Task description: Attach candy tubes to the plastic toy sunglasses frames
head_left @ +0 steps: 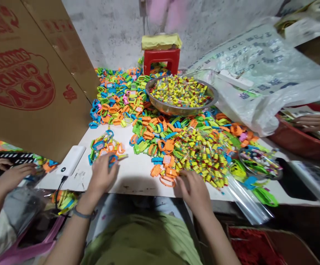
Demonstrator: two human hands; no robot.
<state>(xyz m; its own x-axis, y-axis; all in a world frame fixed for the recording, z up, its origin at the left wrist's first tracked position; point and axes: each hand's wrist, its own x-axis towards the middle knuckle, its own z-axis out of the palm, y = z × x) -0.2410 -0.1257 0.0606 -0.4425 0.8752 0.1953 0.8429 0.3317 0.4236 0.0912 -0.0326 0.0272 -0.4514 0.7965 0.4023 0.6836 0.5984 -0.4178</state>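
Observation:
My left hand (102,175) is closed around a blue toy watch (113,159) above the white table, with a thin yellow tip sticking out to its right. Just beyond it lies a small group of toy watches (99,145), some with yellow pieces in them. My right hand (195,191) reaches over the near edge of a heap of small yellow-wrapped candies (204,154). Its fingers are loosely bent and apart, close to an orange toy watch (167,180); nothing shows between them. A large mixed pile of toy watches (118,95) spreads behind.
A steel bowl (182,106) full of yellow-wrapped candies stands on the pile, before a red stool (162,59). A carton (38,73) rises left, beside a white power bank (71,161). Clear plastic bags (248,200) overhang the front edge. Other people's hands (16,176) work at both sides.

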